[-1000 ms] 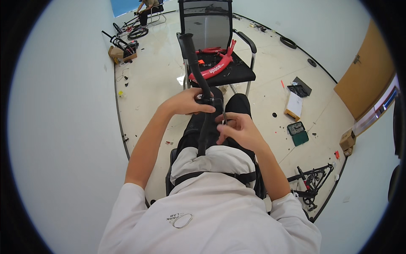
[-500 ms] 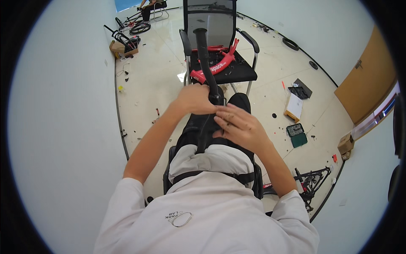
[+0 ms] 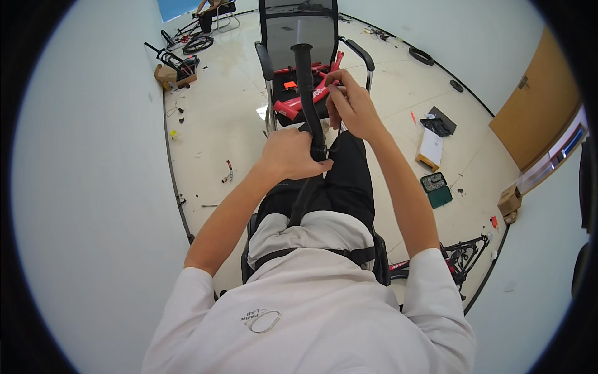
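A black bicycle handlebar (image 3: 309, 106) stands between my legs, its far end towards the office chair and its near end against my lap. My left hand (image 3: 291, 153) is closed round its middle, beside the dark clamp (image 3: 318, 151), with the thumb pointing right. To the right of the bar, my right hand (image 3: 352, 106) is raised, fingers pinched on a thin dark L-shaped hex key (image 3: 339, 134). The key's lower end reaches the clamp; whether it sits in a bolt I cannot make out.
Red frame parts (image 3: 305, 100) and an orange piece (image 3: 289, 85) lie on the black chair (image 3: 299, 37) ahead. On the floor at right are a green case (image 3: 440, 197), a white box (image 3: 431, 148) and a black bike frame (image 3: 464, 262). Another person (image 3: 208, 15) sits far left.
My right hand has moved up and away from the clamp, now pinching the hex key's upper part. My left hand stays on the handlebar. The view has shifted slightly.
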`<action>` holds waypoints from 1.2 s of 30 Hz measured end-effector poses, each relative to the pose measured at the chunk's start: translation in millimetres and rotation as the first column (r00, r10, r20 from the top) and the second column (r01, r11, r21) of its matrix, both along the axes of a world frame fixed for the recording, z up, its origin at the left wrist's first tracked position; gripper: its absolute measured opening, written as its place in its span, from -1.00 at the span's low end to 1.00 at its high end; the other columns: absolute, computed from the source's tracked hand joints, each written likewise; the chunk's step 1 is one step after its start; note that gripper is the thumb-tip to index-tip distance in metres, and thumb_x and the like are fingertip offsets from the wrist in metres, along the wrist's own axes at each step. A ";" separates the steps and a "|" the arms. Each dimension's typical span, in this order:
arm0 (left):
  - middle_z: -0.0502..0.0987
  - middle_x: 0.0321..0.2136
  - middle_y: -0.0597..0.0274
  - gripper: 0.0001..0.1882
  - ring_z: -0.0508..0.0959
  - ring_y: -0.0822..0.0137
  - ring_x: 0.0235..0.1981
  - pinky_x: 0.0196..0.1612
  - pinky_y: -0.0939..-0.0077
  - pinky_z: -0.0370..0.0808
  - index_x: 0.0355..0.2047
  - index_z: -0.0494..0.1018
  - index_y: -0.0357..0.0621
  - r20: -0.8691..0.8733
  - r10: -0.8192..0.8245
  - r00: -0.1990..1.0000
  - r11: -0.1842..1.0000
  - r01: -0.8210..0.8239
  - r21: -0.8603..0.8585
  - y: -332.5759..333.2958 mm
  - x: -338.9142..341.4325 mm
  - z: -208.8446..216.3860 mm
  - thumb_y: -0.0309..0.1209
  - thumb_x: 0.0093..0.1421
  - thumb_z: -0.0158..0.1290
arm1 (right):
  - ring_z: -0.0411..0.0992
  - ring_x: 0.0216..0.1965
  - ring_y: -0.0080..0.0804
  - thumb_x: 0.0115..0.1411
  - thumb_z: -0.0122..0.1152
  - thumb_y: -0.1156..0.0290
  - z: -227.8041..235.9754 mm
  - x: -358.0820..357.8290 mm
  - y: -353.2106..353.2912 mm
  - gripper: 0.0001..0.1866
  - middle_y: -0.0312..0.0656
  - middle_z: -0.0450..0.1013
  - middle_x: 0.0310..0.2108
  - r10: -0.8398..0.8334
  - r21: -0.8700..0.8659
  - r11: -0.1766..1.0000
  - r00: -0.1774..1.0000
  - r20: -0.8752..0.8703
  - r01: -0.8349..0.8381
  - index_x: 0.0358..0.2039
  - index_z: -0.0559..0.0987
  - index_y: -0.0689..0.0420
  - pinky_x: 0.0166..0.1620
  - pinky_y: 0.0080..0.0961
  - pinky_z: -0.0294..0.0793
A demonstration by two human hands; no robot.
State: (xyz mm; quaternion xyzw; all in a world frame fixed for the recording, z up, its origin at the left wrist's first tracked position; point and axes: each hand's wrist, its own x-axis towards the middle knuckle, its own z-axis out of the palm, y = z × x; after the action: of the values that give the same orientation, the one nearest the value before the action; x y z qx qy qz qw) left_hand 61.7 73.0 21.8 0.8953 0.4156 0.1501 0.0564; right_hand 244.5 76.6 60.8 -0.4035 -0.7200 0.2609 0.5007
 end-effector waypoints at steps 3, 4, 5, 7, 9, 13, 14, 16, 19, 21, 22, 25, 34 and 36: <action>0.57 -0.60 0.03 -0.35 0.61 0.02 -0.48 -0.30 0.24 0.56 -0.59 0.55 -0.23 0.006 -0.003 1.000 1.000 0.003 -0.012 2.1 -5.7 -2.7 0.24 -0.12 0.14 | 0.42 -0.70 -0.53 0.33 -0.11 0.51 -40.2 6.8 36.6 -0.89 -0.28 0.36 -0.63 0.012 -0.170 0.985 0.991 -0.134 -0.035 -0.21 0.41 0.22 -0.59 -0.59 0.39; 0.57 -0.60 0.03 -0.35 0.61 0.02 -0.48 -0.30 0.24 0.56 -0.58 0.55 -0.23 0.013 -0.006 1.000 1.000 0.007 -0.022 1.9 -9.5 -3.5 0.24 -0.12 0.14 | 0.42 -0.71 -0.52 0.34 -0.11 0.51 -53.8 6.7 45.3 -0.90 -0.29 0.34 -0.63 0.012 -0.234 0.971 0.986 -0.166 -0.051 -0.23 0.40 0.22 -0.62 -0.58 0.37; 0.57 -0.60 0.04 -0.34 0.61 0.02 -0.47 -0.29 0.25 0.56 -0.58 0.55 -0.24 0.041 -0.004 0.999 1.000 0.005 -0.028 2.0 -11.6 -3.9 0.24 -0.12 0.15 | 0.46 -0.64 -0.54 0.32 -0.07 0.53 -59.4 8.8 46.6 -0.88 -0.28 0.40 -0.56 0.041 -0.277 0.958 0.993 -0.107 -0.069 -0.22 0.46 0.23 -0.54 -0.57 0.43; 0.57 -0.60 0.04 -0.34 0.62 0.03 -0.46 -0.29 0.26 0.55 -0.58 0.55 -0.24 0.096 0.000 0.995 0.999 0.004 -0.042 1.4 -15.2 -5.4 0.24 -0.13 0.15 | 0.51 -0.54 -0.54 0.31 -0.05 0.54 -65.1 6.3 41.3 -0.86 -0.26 0.44 -0.51 -0.048 -0.119 0.992 0.995 -0.090 0.037 -0.23 0.50 0.26 -0.47 -0.55 0.46; 0.56 -0.60 0.04 -0.34 0.62 0.03 -0.46 -0.29 0.26 0.55 -0.58 0.54 -0.25 0.077 -0.005 0.997 1.000 0.007 -0.023 1.4 -13.8 -0.4 0.24 -0.13 0.16 | 0.56 -0.29 -0.39 0.29 0.02 0.54 -60.2 3.3 27.4 -0.83 -0.19 0.54 -0.35 -0.169 0.091 0.982 0.985 0.017 0.167 -0.22 0.57 0.29 -0.26 -0.45 0.52; 0.56 -0.62 0.08 -0.37 0.61 0.05 -0.49 -0.32 0.27 0.54 -0.61 0.54 -0.19 0.080 -0.002 0.997 0.998 0.007 -0.058 -4.0 -17.3 12.9 0.24 -0.16 0.20 | 0.39 0.09 -0.06 0.28 0.08 0.39 -48.6 17.5 -6.4 -0.72 -0.03 0.47 0.03 -0.189 0.368 0.929 0.899 0.395 0.033 -0.09 0.57 0.26 0.13 -0.23 0.33; 0.55 -0.63 0.10 -0.39 0.61 0.05 -0.49 -0.33 0.28 0.54 -0.62 0.53 -0.16 0.068 -0.035 0.997 0.999 0.037 -0.033 -3.5 -18.4 13.2 0.23 -0.16 0.22 | 0.35 0.14 -0.06 0.27 0.09 0.32 -45.9 20.4 -12.7 -0.66 -0.03 0.44 0.08 -0.218 0.430 0.903 0.869 0.445 0.007 -0.03 0.54 0.24 0.17 -0.21 0.29; 0.54 -0.66 0.15 -0.42 0.60 0.07 -0.51 -0.35 0.29 0.53 -0.65 0.52 -0.11 0.041 -0.099 0.994 0.995 0.099 0.010 -5.4 -20.9 12.9 0.22 -0.18 0.24 | 0.29 0.22 -0.08 0.25 0.11 0.18 -36.8 24.9 -23.5 -0.52 -0.04 0.38 0.17 -0.285 0.539 0.840 0.799 0.530 -0.058 0.08 0.49 0.21 0.24 -0.18 0.20; 0.56 -0.65 0.13 -0.36 0.63 0.10 -0.50 -0.35 0.31 0.57 -0.56 0.58 -0.20 -0.062 -0.094 0.994 0.995 0.095 0.007 -11.2 -21.9 26.1 0.23 -0.22 0.24 | 0.24 0.27 -0.08 0.12 0.21 -0.07 -26.5 31.6 -32.1 -0.25 -0.05 0.31 0.25 -0.355 0.570 0.818 0.718 0.599 -0.071 0.19 0.41 0.21 0.28 -0.16 0.15; 0.51 -0.71 0.17 -0.44 0.58 0.07 -0.57 -0.44 0.30 0.51 -0.65 0.52 -0.11 0.003 -0.104 0.995 0.985 0.103 0.140 -4.0 -23.0 26.2 0.18 -0.21 0.26 | 0.27 0.25 -0.08 0.07 0.23 -0.16 -10.7 28.4 -37.1 -0.17 -0.06 0.33 0.23 -0.427 0.636 0.767 0.674 0.603 -0.084 0.17 0.41 0.25 0.27 -0.17 0.19; 0.49 -0.74 0.19 -0.48 0.56 0.06 -0.61 -0.48 0.29 0.49 -0.70 0.49 -0.07 0.033 -0.114 0.993 0.974 0.106 0.198 -1.9 -23.3 23.7 0.16 -0.20 0.27 | 0.28 0.24 -0.08 0.08 0.22 -0.16 -10.0 28.6 -33.3 -0.17 -0.06 0.34 0.22 -0.457 0.665 0.741 0.658 0.598 -0.090 0.17 0.41 0.26 0.26 -0.17 0.20; 0.47 -0.76 0.18 -0.50 0.54 0.06 -0.64 -0.52 0.29 0.47 -0.70 0.48 -0.08 0.082 -0.125 0.989 0.970 0.104 0.219 2.9 -20.5 17.1 0.13 -0.20 0.26 | 0.35 0.17 -0.07 0.07 0.20 -0.15 -14.0 30.7 -25.6 -0.17 -0.03 0.39 0.16 -0.557 0.743 0.660 0.592 0.582 -0.109 0.13 0.43 0.32 0.22 -0.18 0.28; 0.47 -0.76 0.17 -0.54 0.54 0.07 -0.63 -0.53 0.30 0.46 -0.73 0.46 -0.07 0.111 -0.080 0.991 0.984 0.061 0.167 -6.3 -17.3 -8.5 0.08 -0.17 0.22 | 0.48 -0.36 -0.09 0.29 0.09 0.17 -112.6 7.7 -34.0 -0.65 -0.05 0.55 -0.39 -0.393 0.528 0.837 0.829 0.399 0.143 -0.31 0.61 0.25 -0.27 -0.27 0.48; 0.47 -0.76 0.17 -0.53 0.54 0.07 -0.64 -0.54 0.29 0.46 -0.73 0.47 -0.07 0.095 -0.053 0.994 0.987 0.038 0.154 -6.8 -19.6 -10.2 0.09 -0.16 0.21 | 0.48 -0.43 -0.13 0.33 0.05 0.19 -119.0 -3.1 -52.1 -0.66 -0.07 0.52 -0.51 -0.343 0.299 0.925 0.852 0.396 0.233 -0.37 0.65 0.18 -0.35 -0.29 0.46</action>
State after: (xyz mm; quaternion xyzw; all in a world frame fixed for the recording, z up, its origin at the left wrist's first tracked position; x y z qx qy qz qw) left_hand 42.1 66.2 11.5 0.8978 0.3790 0.2241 0.0121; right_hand 241.4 24.5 -58.2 -0.4923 -0.7714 -0.0050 0.4032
